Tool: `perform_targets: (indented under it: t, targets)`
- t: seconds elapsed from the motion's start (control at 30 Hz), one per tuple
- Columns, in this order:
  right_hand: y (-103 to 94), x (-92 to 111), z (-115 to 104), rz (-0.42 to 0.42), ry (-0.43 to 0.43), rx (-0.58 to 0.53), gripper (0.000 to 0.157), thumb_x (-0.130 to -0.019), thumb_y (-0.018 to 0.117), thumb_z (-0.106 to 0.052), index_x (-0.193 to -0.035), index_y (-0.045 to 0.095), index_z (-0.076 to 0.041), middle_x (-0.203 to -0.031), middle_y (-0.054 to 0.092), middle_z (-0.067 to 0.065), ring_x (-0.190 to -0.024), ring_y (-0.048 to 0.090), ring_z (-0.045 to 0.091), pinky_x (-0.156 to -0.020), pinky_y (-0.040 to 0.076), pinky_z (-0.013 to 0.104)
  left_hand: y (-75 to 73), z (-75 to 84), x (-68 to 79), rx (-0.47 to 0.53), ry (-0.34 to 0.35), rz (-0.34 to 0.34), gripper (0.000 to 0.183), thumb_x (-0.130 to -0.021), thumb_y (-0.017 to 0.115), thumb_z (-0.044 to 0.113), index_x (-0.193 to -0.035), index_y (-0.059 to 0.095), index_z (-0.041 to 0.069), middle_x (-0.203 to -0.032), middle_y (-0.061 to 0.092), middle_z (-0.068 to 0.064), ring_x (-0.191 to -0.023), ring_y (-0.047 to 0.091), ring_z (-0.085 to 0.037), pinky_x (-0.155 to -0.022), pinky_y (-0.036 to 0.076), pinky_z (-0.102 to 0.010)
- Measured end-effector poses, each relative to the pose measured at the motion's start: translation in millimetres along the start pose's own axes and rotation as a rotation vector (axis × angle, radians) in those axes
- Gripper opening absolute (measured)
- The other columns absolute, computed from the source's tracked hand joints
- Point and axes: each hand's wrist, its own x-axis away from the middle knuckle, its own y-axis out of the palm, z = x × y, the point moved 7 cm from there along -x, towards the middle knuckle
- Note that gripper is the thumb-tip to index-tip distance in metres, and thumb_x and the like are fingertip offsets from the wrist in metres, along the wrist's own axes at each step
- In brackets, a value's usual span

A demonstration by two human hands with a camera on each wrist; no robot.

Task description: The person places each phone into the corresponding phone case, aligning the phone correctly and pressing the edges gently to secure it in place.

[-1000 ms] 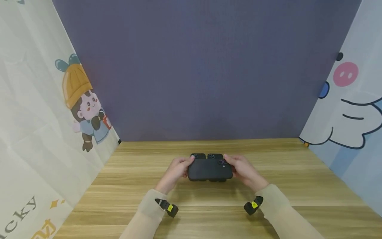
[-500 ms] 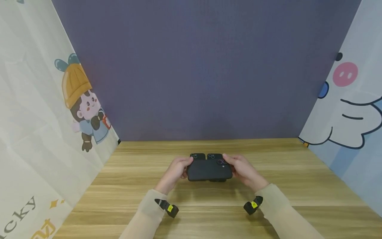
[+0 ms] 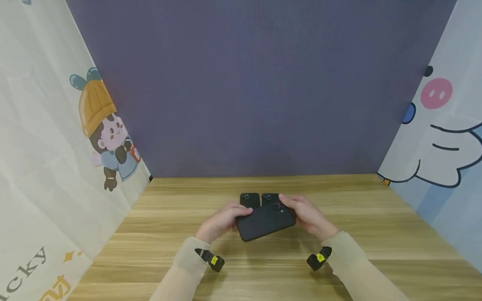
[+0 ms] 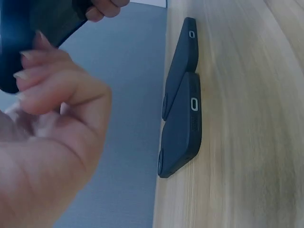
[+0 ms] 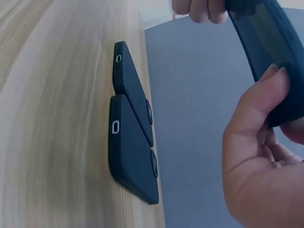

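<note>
Both hands hold a black smartphone (image 3: 265, 222) above the table, its camera side facing up and its left end tilted towards the person. The left hand (image 3: 222, 218) grips the left end, thumb on top and fingers curled below. At the camera end, the right hand (image 3: 308, 214) pinches the corner between thumb and fingers. Behind the held phone, two more black phones lie side by side, the left phone (image 3: 250, 200) and the right phone (image 3: 268, 198), partly covered by it. Their port ends show in both wrist views, as on this nearer phone (image 4: 183, 128).
The wooden table (image 3: 180, 196) reaches back to a dark blue-grey panel (image 3: 241, 92). Printed cloths hang at the sides, the left cloth (image 3: 45, 138) and the right cloth (image 3: 444, 154). Each wrist wears a black strap with a small camera, such as the left camera (image 3: 215, 262).
The held phone's left end has swung down towards the person, from level to slanted. The left thumb has slid further onto its face, uncovering more of the left lying phone.
</note>
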Motion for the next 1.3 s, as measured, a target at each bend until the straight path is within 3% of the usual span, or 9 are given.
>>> perform_targets:
  t: [0.13, 0.23, 0.43, 0.63, 0.77, 0.87, 1.03, 1.3]
  targets:
    - [2.3, 0.1, -1.3, -0.02, 0.002, -0.016, 0.04, -0.106, 0.055, -0.036, -0.094, 0.076, -0.005, -0.081, 0.074, 0.003, -0.069, 0.072, 0.014, -0.064, 0.058, 0.027, 6.4, 2.2, 2.9, 0.033, 0.011, -0.08, 0.022, -0.098, 0.061, 0.02, -0.086, 0.071, 0.004, -0.065, 0.06, 0.004, -0.05, 0.041, -0.007, -0.051, 0.028, -0.022]
    - [2.3, 0.6, -1.3, -0.009, 0.017, -0.057, 0.04, -0.106, 0.054, -0.038, -0.09, 0.075, -0.008, -0.079, 0.074, 0.002, -0.067, 0.071, 0.013, -0.062, 0.058, 0.026, 8.5, 3.1, 3.9, 0.063, 0.028, -0.099, 0.023, -0.1, 0.059, 0.019, -0.084, 0.071, 0.008, -0.064, 0.061, 0.005, -0.051, 0.041, -0.006, -0.051, 0.027, -0.021]
    - [0.6, 2.8, 0.9, 0.007, 0.052, -0.187, 0.041, -0.106, 0.051, -0.045, -0.089, 0.071, -0.013, -0.071, 0.071, 0.001, -0.057, 0.067, 0.011, -0.055, 0.054, 0.024, 6.5, 2.5, 2.8, 0.149, 0.04, -0.035, 0.026, -0.103, 0.056, 0.02, -0.084, 0.072, 0.014, -0.069, 0.064, 0.006, -0.054, 0.045, -0.005, -0.053, 0.032, -0.02]
    - [6.5, 5.4, -0.2, -0.1, 0.026, -0.319, 0.046, -0.108, 0.045, -0.044, -0.091, 0.065, -0.006, -0.076, 0.068, 0.006, -0.063, 0.066, 0.015, -0.06, 0.057, 0.027, -0.6, 5.4, 1.6, 0.249, 0.073, 0.07, 0.029, -0.105, 0.053, 0.02, -0.084, 0.073, 0.015, -0.072, 0.067, 0.005, -0.055, 0.046, -0.006, -0.055, 0.036, -0.019]
    - [17.3, 6.4, -1.3, -0.169, -0.002, -0.28, 0.035, -0.109, 0.049, -0.031, -0.094, 0.066, -0.005, -0.08, 0.07, 0.005, -0.067, 0.067, 0.013, -0.065, 0.058, 0.027, -1.1, 4.3, -0.3, 0.258, 0.077, 0.095, 0.028, -0.105, 0.054, 0.02, -0.086, 0.073, 0.014, -0.075, 0.066, 0.004, -0.057, 0.044, -0.006, -0.055, 0.035, -0.019]
    - [23.1, 5.9, -0.4, -0.161, -0.015, -0.223, 0.027, -0.108, 0.053, -0.026, -0.091, 0.065, -0.008, -0.08, 0.069, 0.003, -0.068, 0.067, 0.012, -0.066, 0.058, 0.026, 0.7, 1.7, -2.9, 0.265, 0.078, 0.099, 0.027, -0.105, 0.054, 0.019, -0.085, 0.072, 0.013, -0.076, 0.064, 0.002, -0.059, 0.045, -0.006, -0.055, 0.035, -0.018]
    - [24.8, 2.7, 2.0, -0.116, -0.032, -0.191, 0.032, -0.108, 0.052, -0.029, -0.086, 0.065, -0.009, -0.075, 0.067, 0.001, -0.065, 0.064, 0.01, -0.062, 0.056, 0.023, 4.2, -0.2, -4.0, 0.286, 0.071, 0.086, 0.026, -0.104, 0.055, 0.016, -0.084, 0.071, 0.013, -0.075, 0.063, 0.002, -0.058, 0.046, -0.006, -0.054, 0.036, -0.018]
    - [21.6, 1.6, 0.7, -0.067, -0.069, -0.126, 0.039, -0.109, 0.048, -0.029, -0.075, 0.058, -0.012, -0.065, 0.058, -0.003, -0.054, 0.052, 0.008, -0.053, 0.045, 0.021, 13.5, 1.6, -3.6, 0.287, 0.031, -0.01, 0.023, -0.1, 0.059, 0.014, -0.078, 0.066, 0.017, -0.068, 0.06, 0.006, -0.058, 0.047, -0.006, -0.058, 0.039, -0.021]
